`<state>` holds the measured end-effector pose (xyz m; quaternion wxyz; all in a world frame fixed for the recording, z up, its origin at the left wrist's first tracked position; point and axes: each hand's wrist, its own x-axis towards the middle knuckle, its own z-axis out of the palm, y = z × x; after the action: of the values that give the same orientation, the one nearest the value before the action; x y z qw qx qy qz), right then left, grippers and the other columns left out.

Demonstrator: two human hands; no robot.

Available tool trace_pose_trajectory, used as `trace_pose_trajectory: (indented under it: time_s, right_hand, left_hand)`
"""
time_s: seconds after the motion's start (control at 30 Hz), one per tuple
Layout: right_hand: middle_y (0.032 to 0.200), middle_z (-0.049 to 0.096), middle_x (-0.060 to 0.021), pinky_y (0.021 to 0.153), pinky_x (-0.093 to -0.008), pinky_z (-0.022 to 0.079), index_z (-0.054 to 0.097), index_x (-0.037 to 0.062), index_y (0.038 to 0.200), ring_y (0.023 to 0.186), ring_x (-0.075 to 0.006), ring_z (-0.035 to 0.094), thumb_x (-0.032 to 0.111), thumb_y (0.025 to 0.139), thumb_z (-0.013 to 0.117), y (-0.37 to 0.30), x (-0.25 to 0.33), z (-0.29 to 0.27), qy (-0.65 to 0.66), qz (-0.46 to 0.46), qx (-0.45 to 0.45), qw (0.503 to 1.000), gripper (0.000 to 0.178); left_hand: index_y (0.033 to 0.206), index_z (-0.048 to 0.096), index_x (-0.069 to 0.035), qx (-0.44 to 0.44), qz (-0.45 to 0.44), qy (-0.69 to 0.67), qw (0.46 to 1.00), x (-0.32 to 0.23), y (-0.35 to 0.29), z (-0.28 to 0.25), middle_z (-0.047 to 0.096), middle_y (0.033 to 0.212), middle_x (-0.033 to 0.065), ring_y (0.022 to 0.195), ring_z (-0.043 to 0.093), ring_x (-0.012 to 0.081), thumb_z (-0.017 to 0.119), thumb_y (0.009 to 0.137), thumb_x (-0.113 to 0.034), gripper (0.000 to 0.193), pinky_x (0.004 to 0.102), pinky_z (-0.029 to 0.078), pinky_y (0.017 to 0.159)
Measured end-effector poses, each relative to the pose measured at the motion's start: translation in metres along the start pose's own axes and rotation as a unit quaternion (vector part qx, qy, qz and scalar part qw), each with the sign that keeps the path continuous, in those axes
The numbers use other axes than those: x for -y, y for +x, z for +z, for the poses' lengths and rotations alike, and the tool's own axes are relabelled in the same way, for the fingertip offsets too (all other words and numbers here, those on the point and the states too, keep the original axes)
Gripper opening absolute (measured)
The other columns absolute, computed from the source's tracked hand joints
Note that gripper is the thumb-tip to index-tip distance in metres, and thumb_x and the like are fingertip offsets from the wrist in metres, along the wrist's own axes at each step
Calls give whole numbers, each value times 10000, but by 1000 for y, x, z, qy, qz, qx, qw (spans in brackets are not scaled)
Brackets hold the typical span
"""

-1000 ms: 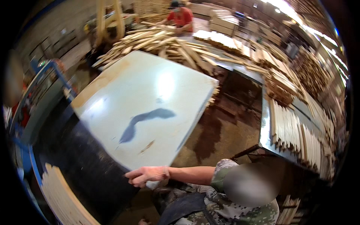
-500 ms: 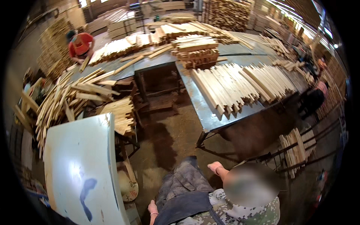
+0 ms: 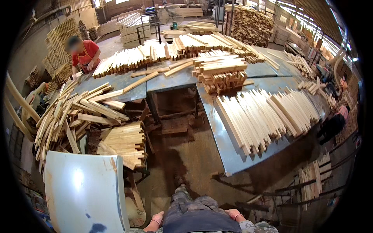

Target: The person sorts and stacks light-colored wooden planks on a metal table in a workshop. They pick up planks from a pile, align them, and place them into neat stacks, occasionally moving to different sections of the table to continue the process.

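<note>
My left hand (image 3: 157,219) hangs beside my left thigh, its fingers loosely curled with nothing seen in them. On the other side of the dark apron (image 3: 202,220), my right hand (image 3: 234,214) hangs low, also curled and holding nothing that shows. Both hands are apart from the wood. A pale blue-grey panel (image 3: 83,186) stands to the left of my left hand. Ahead on the right, rows of light wooden strips (image 3: 252,120) lie on a metal-topped table (image 3: 233,165), beyond reach of my right hand.
A stack of strips (image 3: 126,141) and a loose heap of wood (image 3: 58,120) stand at left. Cut wood covers the far table (image 3: 128,87); a block of stacked strips (image 3: 219,73) sits at its near side. A person in red (image 3: 86,54) stands far left. Bare floor (image 3: 198,159) lies ahead.
My view has tilted up and I stand nearer the tables. My right hand has come back from ahead to my side. The person in red has straightened up somewhat.
</note>
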<state>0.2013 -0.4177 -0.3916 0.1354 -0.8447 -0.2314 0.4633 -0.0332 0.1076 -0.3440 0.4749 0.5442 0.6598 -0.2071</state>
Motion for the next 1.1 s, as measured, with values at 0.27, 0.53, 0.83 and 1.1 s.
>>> trace_pose_trajectory:
  time_s: [0.27,0.53,0.83,1.1]
  right_hand:
    - [1063,759,-217,840,-512,597,724,78,906,1024,-422,729,187,877,668,83,136,-221,-208,-13,-37,977,126]
    - [763,510,8,545,-320,422,548,127,876,617,-148,523,196,987,688,213,254,-352,584,188,-71,786,192]
    - [830,551,-20,596,-324,490,553,102,944,671,-148,562,246,994,713,406,296,-507,533,149,-45,832,221]
    - [839,624,-19,625,-313,473,651,28,1185,704,-131,573,266,987,731,611,324,-649,326,4,-121,938,319]
  left_hand:
    - [1205,733,97,44,144,-89,985,-254,38,-39,765,1212,222,1132,707,355,666,948,-436,596,441,534,959]
    - [1097,713,-184,106,151,-288,940,-469,93,-64,678,994,-27,843,626,137,705,1002,-429,263,336,519,767]
    - [941,681,-163,115,-89,-210,967,-460,130,-72,559,758,15,655,533,209,659,992,-344,190,392,447,604]
    - [904,745,-83,126,-104,-306,938,-641,97,-74,709,792,99,680,656,254,732,913,-348,265,407,548,671]
